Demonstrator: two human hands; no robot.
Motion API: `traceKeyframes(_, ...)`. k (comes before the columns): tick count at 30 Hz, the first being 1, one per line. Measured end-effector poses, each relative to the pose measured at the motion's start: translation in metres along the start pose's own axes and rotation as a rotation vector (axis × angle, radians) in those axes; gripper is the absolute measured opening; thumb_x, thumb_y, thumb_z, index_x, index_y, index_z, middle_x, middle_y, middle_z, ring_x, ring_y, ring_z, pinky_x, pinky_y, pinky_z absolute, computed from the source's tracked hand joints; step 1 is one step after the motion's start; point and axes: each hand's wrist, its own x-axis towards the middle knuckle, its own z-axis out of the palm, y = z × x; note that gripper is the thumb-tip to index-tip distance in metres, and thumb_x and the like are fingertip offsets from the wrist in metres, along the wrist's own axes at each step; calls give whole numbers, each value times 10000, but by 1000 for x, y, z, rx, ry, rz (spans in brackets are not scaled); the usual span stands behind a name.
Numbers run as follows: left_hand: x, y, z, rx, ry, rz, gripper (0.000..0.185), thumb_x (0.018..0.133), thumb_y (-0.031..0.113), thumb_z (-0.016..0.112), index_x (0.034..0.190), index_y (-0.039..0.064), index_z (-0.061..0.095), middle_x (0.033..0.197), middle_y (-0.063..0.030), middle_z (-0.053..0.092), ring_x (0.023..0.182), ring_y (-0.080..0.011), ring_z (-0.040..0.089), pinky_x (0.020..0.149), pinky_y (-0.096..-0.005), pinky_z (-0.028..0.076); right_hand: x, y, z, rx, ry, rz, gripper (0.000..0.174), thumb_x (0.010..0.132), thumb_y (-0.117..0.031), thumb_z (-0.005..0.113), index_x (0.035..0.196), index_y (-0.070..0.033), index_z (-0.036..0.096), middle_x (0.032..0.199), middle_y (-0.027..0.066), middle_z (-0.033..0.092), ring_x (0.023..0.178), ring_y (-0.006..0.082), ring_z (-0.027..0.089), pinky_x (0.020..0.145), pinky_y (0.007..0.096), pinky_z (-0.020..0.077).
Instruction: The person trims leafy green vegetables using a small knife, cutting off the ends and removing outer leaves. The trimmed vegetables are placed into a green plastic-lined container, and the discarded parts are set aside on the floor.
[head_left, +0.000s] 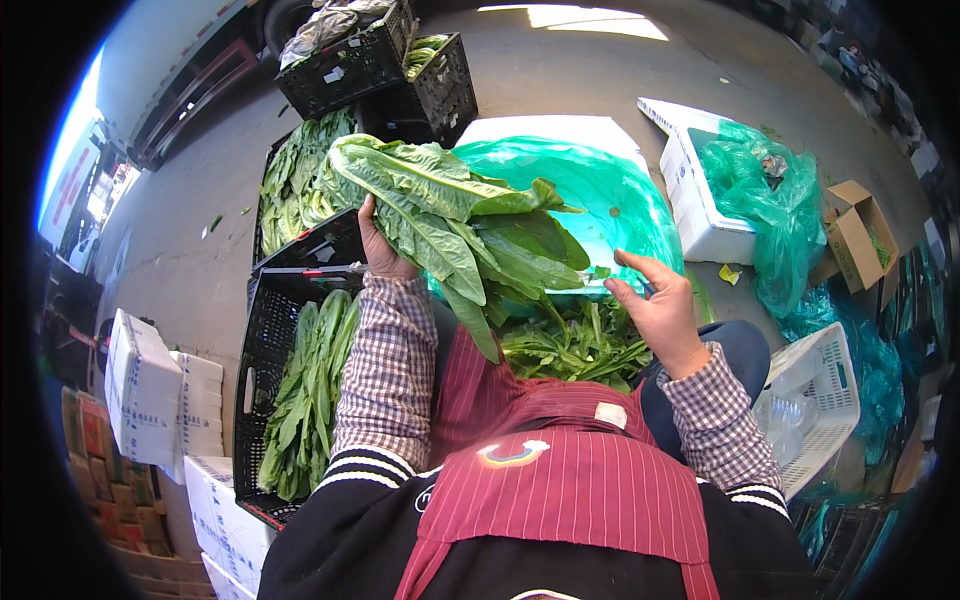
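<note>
My left hand (382, 244) holds a bunch of long leafy greens (442, 214) by its pale base, the leaf tips pointing right. My right hand (660, 300) is to the right of the leaf tips, thumb and forefinger apart, with a small piece of green leaf (601, 272) between or just beyond the fingertips; whether it is touched I cannot tell. Behind both hands lies a white foam box lined with a green plastic bag (630, 187). A pile of loose leaves (577, 345) lies below the hands, in front of my red striped apron (570, 480).
Black plastic crates of greens (251, 390) stand at my left, with more stacked black crates (345, 75) behind. To the right are a foam box with green plastic film (709, 225), an open cardboard box (855, 240) and a white plastic basket (840, 405). White foam boxes (146, 390) stand far left.
</note>
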Motion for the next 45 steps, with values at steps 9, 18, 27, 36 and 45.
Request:
traceKeyframes(9, -14, -12, 27, 33, -11, -36, 475, 1004, 303, 621, 1378, 12, 606, 1341, -172, 687, 1207, -325, 680, 1084, -520, 532, 59, -46, 23, -405, -94, -482, 655, 855, -193, 809, 1471, -174, 588, 1280, 163, 702, 871, 314, 736, 732, 382, 608)
traceKeyframes(18, -22, -1, 48, 0, 141, 99, 473, 1003, 327, 628, 1344, 0, 621, 1305, -178, 702, 1164, -314, 696, 1064, -484, 545, 22, -22, 73, 133, -45, -122, 139, 1044, -66, 623, 1106, 34, 697, 862, 71, 684, 733, 121, 597, 649, 287, 485)
traceKeyframes(27, -92, 225, 93, 448, 56, 288, 492, 989, 271, 633, 1382, -16, 561, 1193, -190, 741, 1032, -283, 751, 968, -442, 623, -2, 62, 36, -652, -350, 134, 731, 909, -130, 778, 1549, 0, 449, 1233, 277, 698, 1122, 397, 701, 912, 430, 550)
traceKeyframes(36, -184, 376, 15, 1505, 632, -359, 837, 807, 188, 767, 1541, 8, 406, 1327, -166, 635, 1139, -218, 647, 1050, -342, 509, -12, 92, 50, -584, -511, 193, 639, 882, -215, 797, 1445, -19, 570, 1170, 230, 736, 1058, 391, 715, 901, 449, 548)
traceKeyframes(45, -185, 360, -193, 1681, 785, -773, 928, 783, 284, 776, 1579, -4, 398, 1516, -160, 536, 1329, -226, 539, 1078, -353, 453, -1, 75, 79, -545, -646, 220, 490, 877, -200, 781, 1305, 13, 673, 1000, 154, 773, 822, 309, 731, 773, 401, 554)
